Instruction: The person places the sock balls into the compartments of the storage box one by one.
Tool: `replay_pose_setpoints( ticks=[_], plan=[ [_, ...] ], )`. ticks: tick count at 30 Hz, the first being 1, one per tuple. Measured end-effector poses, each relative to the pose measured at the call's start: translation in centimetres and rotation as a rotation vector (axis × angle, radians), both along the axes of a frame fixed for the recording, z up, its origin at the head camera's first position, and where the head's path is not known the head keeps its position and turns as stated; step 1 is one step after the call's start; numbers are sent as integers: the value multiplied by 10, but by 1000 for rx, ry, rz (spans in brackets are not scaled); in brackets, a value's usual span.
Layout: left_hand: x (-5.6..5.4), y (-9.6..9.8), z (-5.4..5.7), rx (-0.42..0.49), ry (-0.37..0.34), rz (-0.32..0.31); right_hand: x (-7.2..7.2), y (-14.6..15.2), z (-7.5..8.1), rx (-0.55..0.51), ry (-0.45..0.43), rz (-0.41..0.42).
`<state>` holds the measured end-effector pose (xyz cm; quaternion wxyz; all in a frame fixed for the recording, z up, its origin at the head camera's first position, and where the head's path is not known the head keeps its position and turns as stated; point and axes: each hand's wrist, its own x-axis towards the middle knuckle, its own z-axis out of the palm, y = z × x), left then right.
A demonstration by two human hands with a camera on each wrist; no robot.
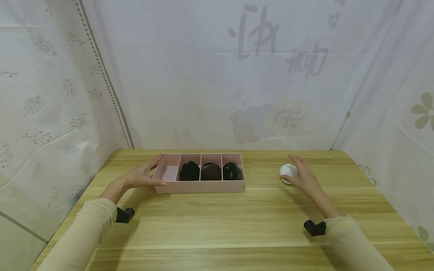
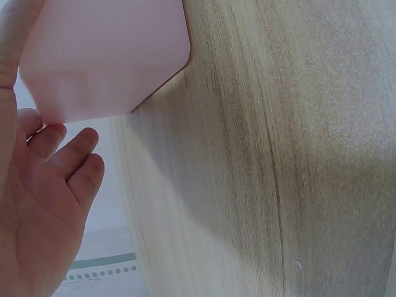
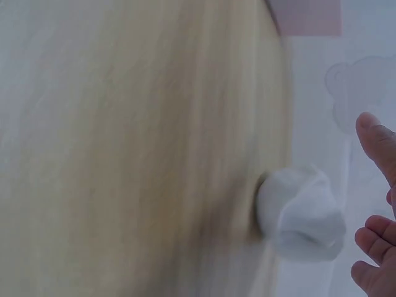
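Observation:
A pink box (image 1: 200, 187) with dividers stands on the wooden table. My left hand (image 1: 144, 176) grips its left end, thumb along the front wall and fingers at the far side; in the left wrist view, fingertips meet the pink wall (image 2: 111, 62). A black bundle (image 1: 190, 171), a dark brown one (image 1: 211, 172) and a shiny black one (image 1: 231, 171) fill three compartments, while the leftmost shows its bare floor. To the right, my right hand (image 1: 304, 180) reaches around a white balled-up cloth (image 1: 287, 170), thumb and fingers spread; the right wrist view shows a gap between them.
The wooden table (image 1: 217, 226) runs under everything. A white printed cloth (image 1: 190, 82) hangs behind its far edge, with more patterned cloth at both sides. Black wrist mounts (image 1: 315, 228) stick out from both sleeves.

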<state>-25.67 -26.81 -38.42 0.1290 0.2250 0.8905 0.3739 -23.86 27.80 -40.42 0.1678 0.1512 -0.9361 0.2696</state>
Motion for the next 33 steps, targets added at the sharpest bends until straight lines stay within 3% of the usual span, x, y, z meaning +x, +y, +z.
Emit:
replay_pose_setpoints(
  ticks=[13, 33],
  plan=[
    [-2, -1, -2, -34, 30, 12, -4, 9, -7, 40, -59, -28],
    [0, -1, 0, 4, 6, 3, -3, 8, -13, 135, -109, -53]
  ],
)
